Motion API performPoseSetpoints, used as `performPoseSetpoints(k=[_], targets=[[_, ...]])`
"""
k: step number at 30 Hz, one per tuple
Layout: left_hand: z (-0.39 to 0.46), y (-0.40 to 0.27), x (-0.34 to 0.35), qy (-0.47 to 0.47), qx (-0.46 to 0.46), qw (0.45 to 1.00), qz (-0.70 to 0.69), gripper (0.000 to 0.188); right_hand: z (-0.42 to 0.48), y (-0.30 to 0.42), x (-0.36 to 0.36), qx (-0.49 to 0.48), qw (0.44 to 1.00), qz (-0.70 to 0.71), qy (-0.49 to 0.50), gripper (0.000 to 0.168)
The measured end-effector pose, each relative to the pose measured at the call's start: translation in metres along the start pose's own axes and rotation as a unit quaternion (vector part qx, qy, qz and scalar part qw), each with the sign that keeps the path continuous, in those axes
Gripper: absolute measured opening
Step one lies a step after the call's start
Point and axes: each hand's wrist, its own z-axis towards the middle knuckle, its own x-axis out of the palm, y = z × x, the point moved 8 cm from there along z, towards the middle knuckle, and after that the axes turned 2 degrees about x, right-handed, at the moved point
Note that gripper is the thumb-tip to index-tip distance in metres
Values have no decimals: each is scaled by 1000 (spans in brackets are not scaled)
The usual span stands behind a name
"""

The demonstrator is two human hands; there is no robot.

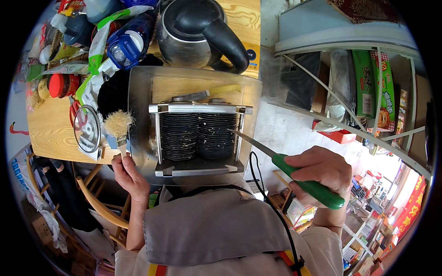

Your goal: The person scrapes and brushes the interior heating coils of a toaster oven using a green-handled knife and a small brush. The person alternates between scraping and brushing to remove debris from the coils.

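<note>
My left hand (pixel 133 179) grips the handle of a brush (pixel 118 125), its pale bristles pointing up and away from me. In my right hand (pixel 323 169) is a pointed tool, seemingly a narrow knife (pixel 255 143), by its green handle (pixel 331 200). Its tip reaches the right-hand stack of a metal-framed blade assembly (pixel 181 138). Two side-by-side rows of thin dark discs fill that frame, with pale scraps stuck among them. A translucent plastic tub (pixel 253 82) holds the assembly. Behind the frame lies a yellow-handled knife (pixel 224 90).
A steel electric kettle (pixel 186 51) with a black handle stands behind the tub. On the wooden table (pixel 48 131) are red-handled scissors (pixel 73 110), a glass lid (pixel 87 129), a red-lidded jar (pixel 58 85) and a blue bottle (pixel 127 48). Shelving (pixel 331 120) stands right; a wooden chair (pixel 100 205), left.
</note>
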Motion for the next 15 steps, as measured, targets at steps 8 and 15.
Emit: performPoseSetpoints(k=[8, 15], targets=[[1, 2, 0, 20, 17, 1000, 12, 17, -9, -4, -18, 25, 997, 43, -64, 23], [-2, 15, -1, 38, 2, 999, -22, 20, -4, -7, -3, 33, 998, -17, -43, 25]])
